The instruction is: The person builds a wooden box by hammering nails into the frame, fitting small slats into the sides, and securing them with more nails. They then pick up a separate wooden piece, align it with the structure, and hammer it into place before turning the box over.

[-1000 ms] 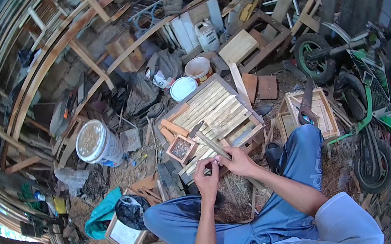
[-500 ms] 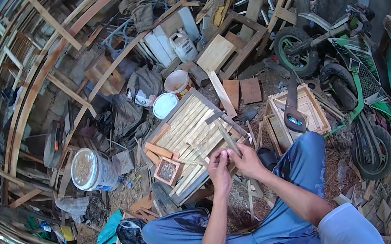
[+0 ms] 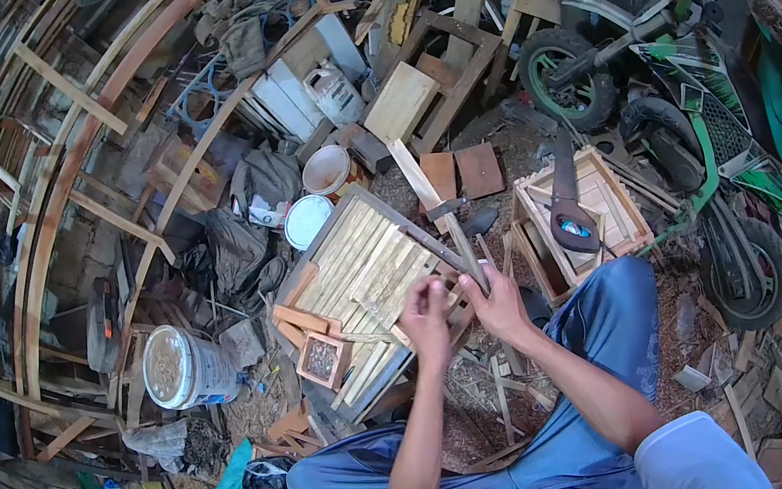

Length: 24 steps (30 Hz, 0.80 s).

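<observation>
My right hand [image 3: 496,305] is wrapped round the handle of a hammer [image 3: 464,244], whose dark metal head points away from me. Close to its left, my left hand [image 3: 425,318] is raised with the fingertips pinched together; whatever they hold is too small to make out. Beneath both hands is a low worktable [image 3: 338,242] covered with pale wooden strips. A short slatted wood piece [image 3: 394,274] lies across the strips near my left hand. At the table's left side sits a small wooden box [image 3: 321,359] of what look like nails, beside reddish wood blocks [image 3: 299,321].
A handsaw [image 3: 572,207] lies over a wooden crate [image 3: 632,234] on the right. Beyond it stands a green motorbike [image 3: 699,138]. Buckets [image 3: 309,222] are behind the table, and a filled white bucket [image 3: 189,366] stands left. Wood scraps and sawdust litter the floor.
My hands have drawn apart; before, they met at the hammer handle. The hammer has shifted slightly right with my right hand. The whole view has turned a little.
</observation>
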Motion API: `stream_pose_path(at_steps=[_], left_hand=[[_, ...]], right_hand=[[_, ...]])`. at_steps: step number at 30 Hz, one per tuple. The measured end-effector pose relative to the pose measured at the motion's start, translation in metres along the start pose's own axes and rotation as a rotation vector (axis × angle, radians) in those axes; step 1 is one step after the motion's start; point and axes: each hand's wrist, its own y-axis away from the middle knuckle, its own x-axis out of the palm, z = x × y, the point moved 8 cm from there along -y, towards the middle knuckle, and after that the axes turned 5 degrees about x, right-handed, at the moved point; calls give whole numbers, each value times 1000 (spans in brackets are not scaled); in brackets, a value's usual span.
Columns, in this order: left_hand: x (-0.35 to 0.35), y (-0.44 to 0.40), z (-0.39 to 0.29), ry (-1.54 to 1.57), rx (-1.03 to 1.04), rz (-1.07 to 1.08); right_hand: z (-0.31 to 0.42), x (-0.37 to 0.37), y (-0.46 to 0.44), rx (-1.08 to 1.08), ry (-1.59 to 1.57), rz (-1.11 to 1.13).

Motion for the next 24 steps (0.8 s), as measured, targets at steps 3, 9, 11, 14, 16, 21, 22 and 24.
stream_pose_path(at_steps=[3, 9, 11, 14, 16, 21, 22, 24], left_hand=[[-31, -44, -12, -361, 210, -92], [-36, -91, -23, -843, 565, -88], [-36, -95, -7, -969, 520, -59], [-36, -99, 15, -1052, 359, 1], [-37, -100, 14, -1045, 429, 10], [-26, -98, 2, -1035, 530, 9], [-22, -96, -3, -1037, 551, 0], [-15, -96, -11, -1012, 632, -28]], right_hand=[[-13, -4, -8, 43, 106, -50], [-36, 11, -13, -137, 157, -141], [-46, 16, -16, -101, 125, -106], [-52, 24, -17, 63, 109, -11], [-57, 26, -17, 68, 84, -21], [-56, 18, -18, 201, 32, -23], [-61, 18, -17, 225, 4, -18], [-65, 18, -18, 231, -84, -33]])
